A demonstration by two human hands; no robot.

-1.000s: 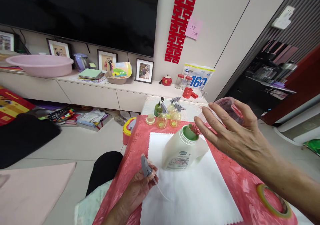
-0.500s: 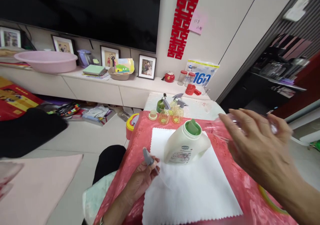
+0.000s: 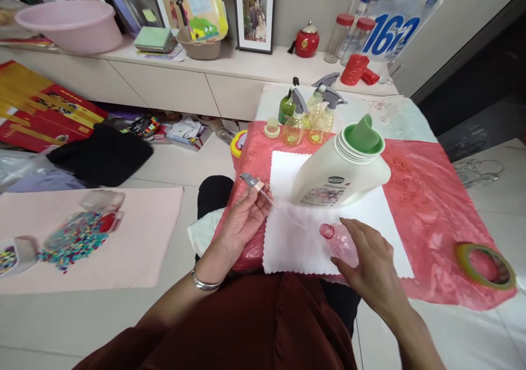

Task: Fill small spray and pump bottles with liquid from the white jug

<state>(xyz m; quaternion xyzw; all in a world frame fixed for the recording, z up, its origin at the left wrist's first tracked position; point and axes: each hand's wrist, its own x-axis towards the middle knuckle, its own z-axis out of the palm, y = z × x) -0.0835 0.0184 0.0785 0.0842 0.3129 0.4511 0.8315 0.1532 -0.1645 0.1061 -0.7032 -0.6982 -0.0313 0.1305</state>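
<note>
My left hand [image 3: 246,216] pinches a grey spray head [image 3: 251,180] between thumb and fingers; its thin clear dip tube slants down to the right over the white cloth [image 3: 291,249]. Thumb and fingers of my right hand [image 3: 372,260] curve around a small clear pink bottle [image 3: 343,243]. Its uncapped neck tilts up to the left, near the tube's end but apart from it. Behind both hands stands a large whitish jug [image 3: 329,178] with a green pouring spout [image 3: 363,135] in its open mouth.
Several spray bottles [image 3: 294,127] and a round cap [image 3: 272,127] stand at the back left of the red-covered table [image 3: 427,194]. A tape roll [image 3: 485,265] lies at its right. Colourful beads [image 3: 76,241] are spread on a pink mat [image 3: 139,244] on the left.
My right hand has brought the pink bottle from the jug's right side down and left, in front of the jug. The left hand keeps the spray head. The view has tilted downward.
</note>
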